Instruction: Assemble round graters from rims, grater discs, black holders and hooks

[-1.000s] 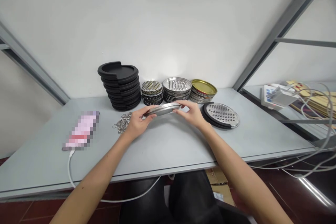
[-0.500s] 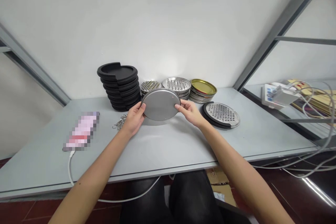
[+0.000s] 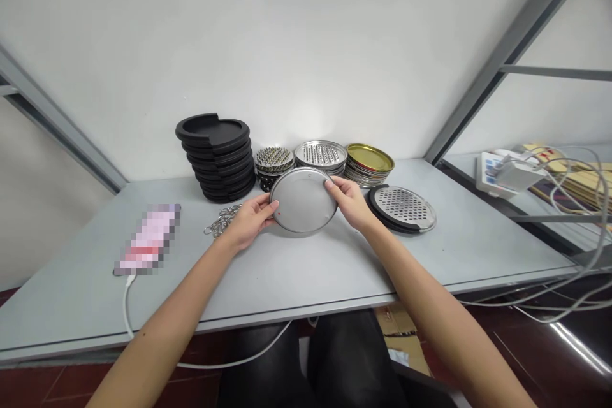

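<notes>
While held tilted above the grey table (image 3: 287, 284) and in front of the stacks, presented a broad, plain face to the camera: one round metal disc (image 3: 305, 203). Found left hand (image 3: 248, 223) gripping the disc's left edge, right hand (image 3: 351, 204) gripping its upper right edge. Noted a small red mark (image 3: 279, 212) on the face, near the left edge. Recorded behind, left to right: black holders (image 3: 215, 159) in a tall stack, spiked discs (image 3: 274, 157), grater plates (image 3: 320, 154), and a pile topped by a gold-coloured lid (image 3: 370, 157). Observed metal links (image 3: 222, 221) beside the left hand, partly covered by it — possibly rings or clips, could not tell exactly. Logged a perforated plate (image 3: 404, 204) with a black surround, right of the right hand — also a pixelated phone (image 3: 149, 239) with white cable (image 3: 126, 303), far left.
</notes>
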Available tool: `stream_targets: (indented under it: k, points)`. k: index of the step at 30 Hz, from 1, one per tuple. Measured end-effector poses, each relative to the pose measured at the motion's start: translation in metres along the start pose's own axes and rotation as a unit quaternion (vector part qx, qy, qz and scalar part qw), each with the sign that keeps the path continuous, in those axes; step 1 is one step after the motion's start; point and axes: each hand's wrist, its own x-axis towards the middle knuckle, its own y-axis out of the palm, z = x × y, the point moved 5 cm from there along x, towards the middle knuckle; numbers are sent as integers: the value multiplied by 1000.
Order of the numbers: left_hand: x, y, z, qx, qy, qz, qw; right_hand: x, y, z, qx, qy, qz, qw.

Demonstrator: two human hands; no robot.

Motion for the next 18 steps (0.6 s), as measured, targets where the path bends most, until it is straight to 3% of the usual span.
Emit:
stream_targets:
  k: [10,14,18]
  points:
    - [1,1,-4,50,38,-13,998,1,2,-5,46,9,34,998]
    - [2,-1,-8,106,71,-31,991,1,-3,6,-12,-54,2,998]
    - [2,-6,-8,64,81,-58,993,-5,-4,20,-116,-139,-29,983]
